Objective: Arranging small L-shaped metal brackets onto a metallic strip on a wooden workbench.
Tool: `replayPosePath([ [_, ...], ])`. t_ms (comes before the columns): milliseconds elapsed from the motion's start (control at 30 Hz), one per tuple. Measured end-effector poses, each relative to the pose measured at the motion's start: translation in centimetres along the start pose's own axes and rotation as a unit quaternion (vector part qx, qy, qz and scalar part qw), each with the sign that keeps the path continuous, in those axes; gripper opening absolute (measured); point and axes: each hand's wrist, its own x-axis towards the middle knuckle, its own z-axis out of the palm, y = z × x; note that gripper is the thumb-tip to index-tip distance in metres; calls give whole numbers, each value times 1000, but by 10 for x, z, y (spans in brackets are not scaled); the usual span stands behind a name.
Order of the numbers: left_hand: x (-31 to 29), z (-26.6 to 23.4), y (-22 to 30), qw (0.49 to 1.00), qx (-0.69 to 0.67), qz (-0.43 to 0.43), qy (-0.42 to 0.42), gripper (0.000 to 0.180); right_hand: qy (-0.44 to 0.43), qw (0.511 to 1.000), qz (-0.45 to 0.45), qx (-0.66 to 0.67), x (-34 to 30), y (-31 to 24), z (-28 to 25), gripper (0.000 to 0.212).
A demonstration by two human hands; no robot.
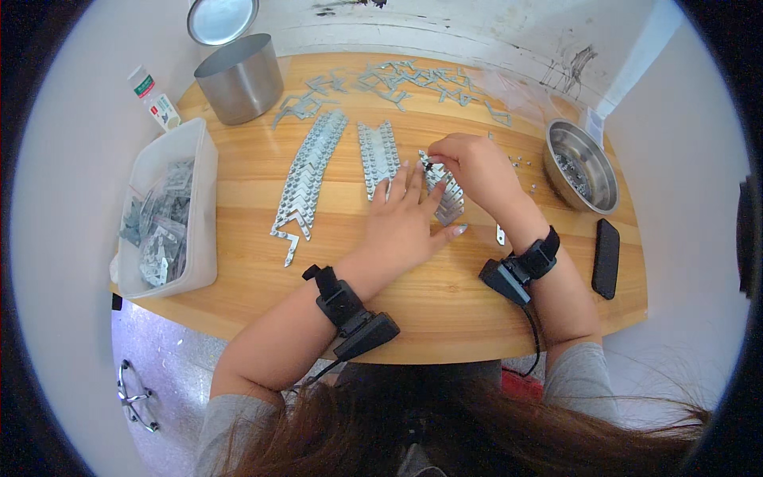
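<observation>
My left hand [404, 222] lies with fingers spread, its fingertips between the middle group of metal brackets [377, 151] and the right-hand row of brackets [451, 203]. Fingers and thumb of my right hand [477, 168] are pinched together at the top of that right-hand row. A small dark spot shows at the pinch, but what is held there, if anything, is too small to name. To the left runs a long row of overlapping L-shaped metal brackets [311, 163] with round studs. One flat metal piece [500, 234] lies by my right wrist.
Loose metal brackets [413, 77] are scattered along the back. A white plastic bin [208, 215] with bagged metal parts stands left, near a steel pot [242, 83] and a white bottle [155, 99]. On the right are a steel bowl [608, 179] of small parts and a black phone [606, 258].
</observation>
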Motion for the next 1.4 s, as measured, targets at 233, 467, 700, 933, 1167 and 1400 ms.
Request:
replayPosePath([
  [233, 0, -3, 2, 1000, 3, -15, -21, 69, 18, 1000, 9, 6, 0, 6, 5, 17],
  [467, 2, -1, 2, 1000, -6, -9, -16, 70, -4, 1000, 6, -22, 2, 5, -3, 16],
  [700, 1, 2, 1, 1000, -6, -8, -6, 69, -19, 998, -14, -51, 2, 2, -2, 13],
  [933, 0, 1, 1, 1000, -7, -8, -3, 69, -14, 991, -60, -115, 3, -5, 0, 11],
  [1167, 2, 3, 1, 1000, -8, -11, -6, 69, -32, 990, 48, -129, 5, -7, 4, 19],
  [1400, 1, 3, 1, 1000, -11, -6, 8, 69, -51, 996, 41, -62, 7, -5, 2, 17],
])
